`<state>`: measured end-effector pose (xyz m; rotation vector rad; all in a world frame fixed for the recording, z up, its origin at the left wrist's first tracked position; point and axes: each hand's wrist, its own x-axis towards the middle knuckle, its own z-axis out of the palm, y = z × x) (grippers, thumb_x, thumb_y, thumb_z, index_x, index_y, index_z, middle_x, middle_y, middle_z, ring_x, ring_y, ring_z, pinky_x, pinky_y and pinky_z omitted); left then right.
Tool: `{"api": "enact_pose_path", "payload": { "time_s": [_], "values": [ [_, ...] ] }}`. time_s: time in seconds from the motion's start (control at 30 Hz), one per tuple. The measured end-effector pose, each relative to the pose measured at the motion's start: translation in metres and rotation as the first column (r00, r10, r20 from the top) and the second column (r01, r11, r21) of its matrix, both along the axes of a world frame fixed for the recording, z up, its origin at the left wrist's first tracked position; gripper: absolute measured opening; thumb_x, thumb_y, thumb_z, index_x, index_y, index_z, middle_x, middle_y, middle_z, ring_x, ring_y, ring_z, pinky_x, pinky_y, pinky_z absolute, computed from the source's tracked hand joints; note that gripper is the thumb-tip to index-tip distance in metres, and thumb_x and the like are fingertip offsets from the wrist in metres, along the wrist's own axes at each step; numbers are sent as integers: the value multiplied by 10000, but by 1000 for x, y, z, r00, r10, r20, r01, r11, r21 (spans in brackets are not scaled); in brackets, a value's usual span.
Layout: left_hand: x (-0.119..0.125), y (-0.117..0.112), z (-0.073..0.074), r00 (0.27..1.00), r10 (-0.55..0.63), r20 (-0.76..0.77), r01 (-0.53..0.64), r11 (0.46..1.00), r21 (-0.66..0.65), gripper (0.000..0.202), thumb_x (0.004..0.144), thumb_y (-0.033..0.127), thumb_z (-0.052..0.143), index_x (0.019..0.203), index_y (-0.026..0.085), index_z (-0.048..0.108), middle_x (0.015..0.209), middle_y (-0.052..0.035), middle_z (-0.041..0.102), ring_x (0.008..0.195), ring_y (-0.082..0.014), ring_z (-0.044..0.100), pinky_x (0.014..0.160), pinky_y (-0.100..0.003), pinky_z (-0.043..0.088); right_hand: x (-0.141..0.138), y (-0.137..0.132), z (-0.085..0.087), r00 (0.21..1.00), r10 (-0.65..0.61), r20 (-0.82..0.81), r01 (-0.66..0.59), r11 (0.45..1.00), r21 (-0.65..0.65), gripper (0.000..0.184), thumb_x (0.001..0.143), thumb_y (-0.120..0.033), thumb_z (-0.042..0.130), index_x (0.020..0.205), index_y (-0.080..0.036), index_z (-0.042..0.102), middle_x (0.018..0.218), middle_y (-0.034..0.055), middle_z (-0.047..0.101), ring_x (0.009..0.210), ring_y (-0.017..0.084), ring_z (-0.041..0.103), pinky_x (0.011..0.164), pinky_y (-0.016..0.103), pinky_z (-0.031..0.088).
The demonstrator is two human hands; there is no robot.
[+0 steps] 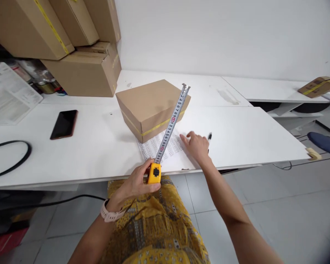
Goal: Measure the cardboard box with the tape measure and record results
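My left hand grips a yellow tape measure near the table's front edge. Its silver blade is drawn out, slanting up and to the right past the near side of a closed cardboard box banded with yellow tape. Under the box's front corner lies a printed sheet with rows of small figures. Fingers partly spread, my right hand rests at the sheet's right side, holding nothing I can see. Just beyond it lies a black pen, partly hidden by the hand.
Several cardboard boxes are stacked at the back left. A phone and a black cable lie on the white table. Another taped box sits at far right, above a dark blue stool seat.
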<state>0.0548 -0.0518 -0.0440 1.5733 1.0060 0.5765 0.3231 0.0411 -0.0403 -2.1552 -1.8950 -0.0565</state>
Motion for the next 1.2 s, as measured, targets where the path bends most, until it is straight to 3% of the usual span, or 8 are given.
{"api": "enact_pose_path", "payload": {
  "time_s": [0.23, 0.43, 0.57, 0.7, 0.9, 0.97, 1.07, 1.2],
  "values": [
    [-8, -16, 16, 998, 27, -64, -21, 996, 92, 599, 744, 408, 712, 1274, 217, 509, 1085, -58, 671, 912, -231, 654, 793, -349, 544, 9, -61, -17, 965, 3, -262, -30, 995, -97, 276, 986, -415, 483, 801, -224, 557, 859, 79, 676, 816, 228, 611, 616, 304, 352],
    [-14, -55, 30, 910, -215, -355, 278, 951, 136, 659, 689, 370, 744, 1297, 219, 540, 1088, -62, 674, 920, -255, 642, 837, -392, 525, 35, -69, 37, 327, 238, -914, 119, 950, 290, 543, 958, -703, 345, 1255, -295, 545, 910, 37, 682, 573, 150, 563, 492, 294, 415],
    [-18, -69, 23, 875, -285, -391, 333, 941, 60, 787, 709, 389, 767, 1427, 254, 475, 1121, -62, 681, 959, -270, 661, 877, -419, 532, 31, -73, 60, 284, 454, -844, 173, 842, 511, 419, 928, -625, 546, 1027, -243, 687, 696, -11, 599, 478, 113, 467, 461, 284, 357],
    [-17, -74, 18, 945, -151, -289, 169, 985, 41, 1040, 717, 375, 808, 1582, 331, 232, 1304, -87, 623, 1049, -266, 673, 904, -421, 555, -9, -95, 35, 241, 464, -852, 278, 808, 519, 345, 942, -509, 616, 778, -209, 665, 554, -41, 518, 451, 106, 413, 434, 275, 268],
    [-16, -71, 23, 991, 60, -123, -33, 976, 213, 971, 727, 352, 838, 1518, 307, 276, 1349, -120, 568, 1223, -317, 620, 1000, -477, 556, -68, -128, -5, 525, 598, -606, -246, 788, 565, 215, 1007, -262, 489, 997, -229, 701, 849, 21, 710, 768, 161, 638, 664, 308, 490],
    [-26, -62, 27, 980, 164, -117, -122, 945, 304, 929, 745, 334, 823, 1501, 315, 285, 1331, -104, 568, 1200, -303, 632, 981, -471, 567, -50, -116, -7, 655, 506, -561, -157, 818, 553, 217, 1004, -274, 476, 1042, -216, 682, 947, 50, 719, 851, 183, 653, 724, 335, 509],
    [-47, -40, 32, 890, 423, -173, -300, 826, 478, 906, 720, 362, 833, 1467, 316, 321, 1291, -88, 572, 1083, -286, 673, 915, -484, 585, 6, -77, -8, 845, 28, -533, 249, 863, 440, 203, 991, -342, 487, 982, -203, 635, 926, 66, 675, 820, 197, 625, 757, 372, 497],
    [-71, 1, 25, 661, 681, -315, -394, 673, 626, 836, 708, 352, 833, 1414, 291, 389, 1216, -97, 624, 995, -321, 694, 868, -541, 584, 67, -29, -16, 895, -302, -327, 350, 932, 98, 367, 938, -475, 548, 1158, -182, 575, 887, 104, 657, 883, 284, 627, 821, 481, 481]
  ]
}}
